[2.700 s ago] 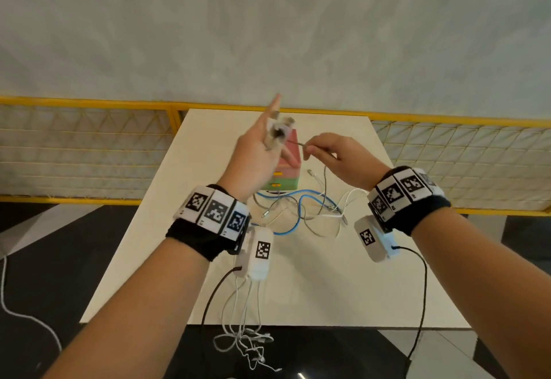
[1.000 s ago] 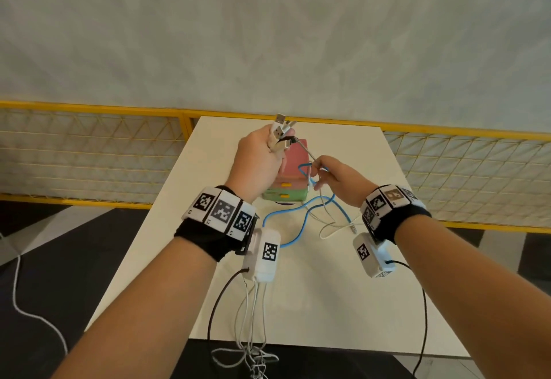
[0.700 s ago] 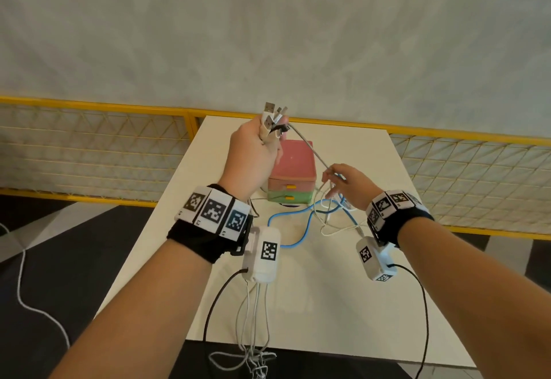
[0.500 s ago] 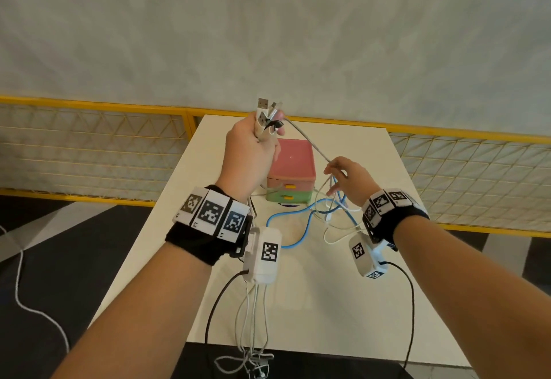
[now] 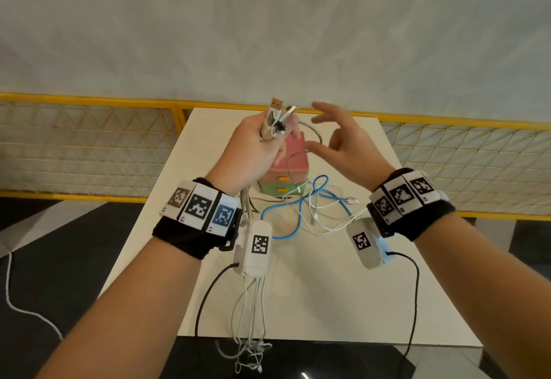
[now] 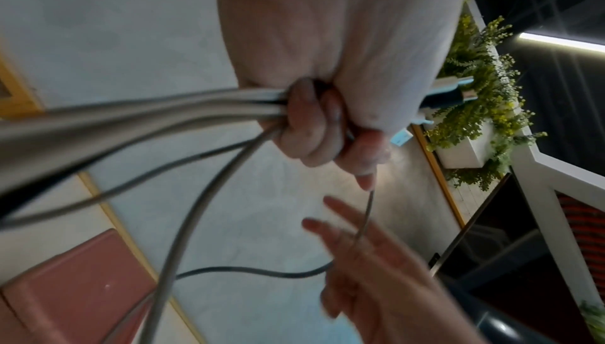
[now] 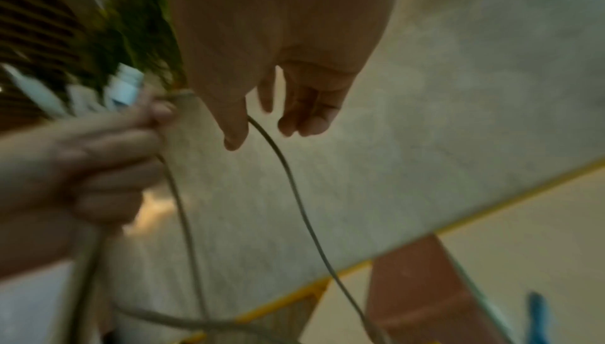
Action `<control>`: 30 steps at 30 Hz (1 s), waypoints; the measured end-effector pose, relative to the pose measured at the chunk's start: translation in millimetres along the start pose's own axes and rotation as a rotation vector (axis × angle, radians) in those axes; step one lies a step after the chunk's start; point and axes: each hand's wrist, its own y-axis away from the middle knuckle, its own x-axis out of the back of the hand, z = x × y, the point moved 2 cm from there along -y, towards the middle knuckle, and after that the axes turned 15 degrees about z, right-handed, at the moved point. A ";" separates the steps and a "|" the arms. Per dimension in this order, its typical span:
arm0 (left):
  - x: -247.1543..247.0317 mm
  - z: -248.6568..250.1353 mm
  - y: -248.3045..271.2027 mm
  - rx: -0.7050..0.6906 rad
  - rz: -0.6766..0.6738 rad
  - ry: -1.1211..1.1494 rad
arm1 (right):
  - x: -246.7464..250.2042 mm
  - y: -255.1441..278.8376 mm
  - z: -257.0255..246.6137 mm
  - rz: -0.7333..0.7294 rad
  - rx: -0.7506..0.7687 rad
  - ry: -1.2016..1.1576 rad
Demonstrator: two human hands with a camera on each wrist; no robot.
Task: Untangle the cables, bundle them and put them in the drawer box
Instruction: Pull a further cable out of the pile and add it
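My left hand [image 5: 256, 146] grips a bundle of cable ends [image 5: 275, 119], plugs pointing up, above the pink and green drawer box [image 5: 293, 167]. In the left wrist view its curled fingers [image 6: 314, 127] clamp several grey cables [image 6: 196, 106]. My right hand [image 5: 343, 146] hovers beside it with spread fingers. A thin grey cable [image 7: 301, 207] loops from the bundle past its thumb and lies loosely across its fingers [image 6: 344, 223], not pinched. A blue cable [image 5: 281, 237] and white cables [image 5: 325, 228] lie tangled on the white table [image 5: 328, 304] before the box.
The held cables' far ends [image 5: 250, 349] hang over the table's front edge. A yellow mesh railing [image 5: 89, 146] runs behind the table, with a pale wall beyond. A white cord [image 5: 18, 304] lies on the dark floor at left.
My right hand has let go of the grey cable it was pulling and has risen beside the left hand with its fingers spread. The left hand still holds the bundle up.
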 end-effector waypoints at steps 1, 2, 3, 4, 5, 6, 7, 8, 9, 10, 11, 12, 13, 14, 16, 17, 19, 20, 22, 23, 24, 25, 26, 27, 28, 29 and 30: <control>-0.5 2.0 2.1 -0.013 -0.019 0.010 | 5.6 -0.6 -15.7 -0.004 0.036 -0.026; -0.5 2.3 3.5 -0.013 -0.017 0.028 | 11.0 0.8 -28.9 -0.022 0.066 -0.037; 0.0 1.9 4.6 -0.004 0.004 0.053 | 16.2 3.1 -37.6 -0.040 0.081 -0.053; 1.7 0.9 5.7 0.012 0.044 0.084 | 21.3 6.1 -43.3 -0.056 0.077 -0.071; 4.7 0.3 7.2 0.030 0.095 0.119 | 27.0 9.9 -47.3 -0.070 0.062 -0.078; 8.6 -1.8 8.6 0.051 0.154 0.152 | 33.3 14.9 -51.1 -0.082 0.047 -0.071; 13.0 -4.9 10.6 0.075 0.209 0.162 | 39.9 21.1 -55.9 -0.105 0.034 -0.059; 17.7 -7.8 13.2 0.100 0.247 0.154 | 46.6 29.2 -62.0 -0.150 0.017 -0.051; 22.0 -8.6 17.5 0.122 0.267 0.138 | 53.0 39.1 -69.7 -0.219 -0.005 -0.043; 25.3 -9.2 22.0 0.142 0.266 0.123 | 58.8 50.9 -78.6 -0.313 -0.025 -0.032; 27.8 -8.3 26.7 0.155 0.248 0.116 | 63.9 63.6 -87.8 -0.422 -0.039 -0.016; 29.4 -5.9 31.5 0.170 0.223 0.125 | 68.6 76.7 -96.0 -0.532 -0.042 0.010; 29.9 -2.8 36.1 0.192 0.194 0.147 | 72.9 88.9 -102.2 -0.625 -0.033 0.047; 29.7 0.4 40.9 0.221 0.160 0.184 | 76.6 98.9 -105.5 -0.686 -0.016 0.089; 27.5 8.2 51.2 0.246 0.079 0.244 | 81.6 110.7 -105.0 -0.683 0.037 0.159; 25.6 12.1 56.8 0.225 0.035 0.244 | 83.2 113.4 -102.0 -0.626 0.082 0.189; 21.1 23.0 68.6 0.164 -0.054 0.216 | 82.3 117.0 -92.9 -0.476 0.156 0.213; 18.4 29.0 74.3 0.152 -0.097 0.208 | 79.6 119.7 -89.1 -0.416 0.158 0.200; 12.7 41.5 84.3 0.124 -0.191 0.209 | 69.7 126.5 -84.8 -0.365 0.126 0.133; 10.0 48.4 89.3 0.101 -0.236 0.206 | 64.1 130.1 -85.9 -0.364 0.116 0.093; 7.6 55.5 94.3 0.081 -0.275 0.200 | 58.3 134.1 -89.3 -0.376 0.110 0.045; 5.2 60.2 98.6 0.068 -0.308 0.200 | 53.0 138.0 -94.2 -0.392 0.102 -0.023; 2.8 63.7 102.7 0.070 -0.335 0.201 | 48.1 141.7 -98.6 -0.400 0.084 -0.104; 0.4 64.9 105.9 0.076 -0.354 0.194 | 44.2 145.0 -102.5 -0.396 0.052 -0.186; -1.7 65.2 108.5 0.073 -0.364 0.167 | 40.8 147.6 -104.2 -0.388 0.005 -0.257; -3.0 64.6 110.4 0.072 -0.371 0.134 | 37.3 151.3 -106.0 -0.388 -0.048 -0.322; -3.7 65.0 112.1 0.074 -0.374 0.108 | 33.6 155.8 -106.9 -0.394 -0.093 -0.374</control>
